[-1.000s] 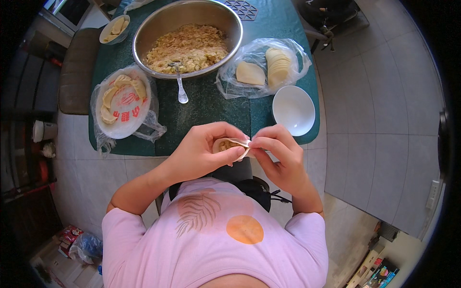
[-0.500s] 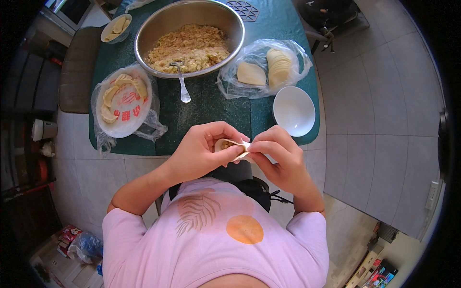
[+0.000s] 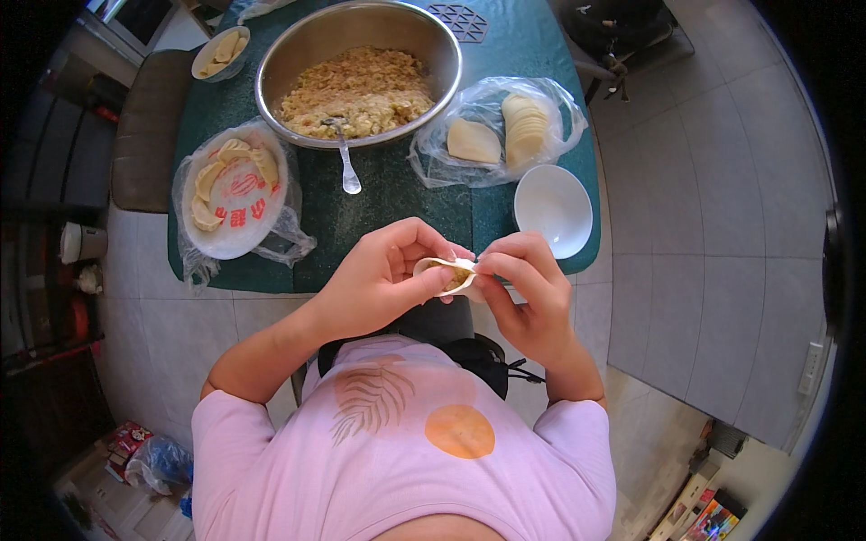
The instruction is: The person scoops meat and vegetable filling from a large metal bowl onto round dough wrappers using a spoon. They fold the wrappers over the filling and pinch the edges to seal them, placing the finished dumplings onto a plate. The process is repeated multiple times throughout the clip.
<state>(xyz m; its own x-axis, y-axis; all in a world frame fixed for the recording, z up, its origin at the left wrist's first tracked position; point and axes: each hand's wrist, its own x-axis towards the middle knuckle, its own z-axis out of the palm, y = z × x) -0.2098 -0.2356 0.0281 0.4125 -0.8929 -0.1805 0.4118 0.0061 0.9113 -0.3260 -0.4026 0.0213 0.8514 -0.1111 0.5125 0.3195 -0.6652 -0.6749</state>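
Between my two hands, just off the table's near edge, is a dumpling (image 3: 461,277) with its wrapper folded up around pale filling. My left hand (image 3: 397,267) cradles it, thumb over the filling and fingers behind. The thumb and forefinger of my right hand (image 3: 526,287) pinch the wrapper's right end. Beyond them, a big steel bowl (image 3: 444,52) holds minced filling (image 3: 361,90), and a spoon (image 3: 348,171) leans out over its near rim. At right, round wrappers (image 3: 525,131) lie stacked on a clear plastic bag (image 3: 568,117), with a loose wrapper (image 3: 474,142) beside them.
A bag-covered plate (image 3: 236,242) with several folded dumplings (image 3: 207,180) sits at the table's left. A white bowl (image 3: 553,212) stands near the right edge. A small bowl (image 3: 222,70) of pale pieces is far left, near a brown chair (image 3: 149,135). A dark trivet (image 3: 458,22) lies behind.
The dumpling has tipped so its open side and filling show more. My right fingers have shifted slightly along the wrapper's edge; my left hand stays around it.
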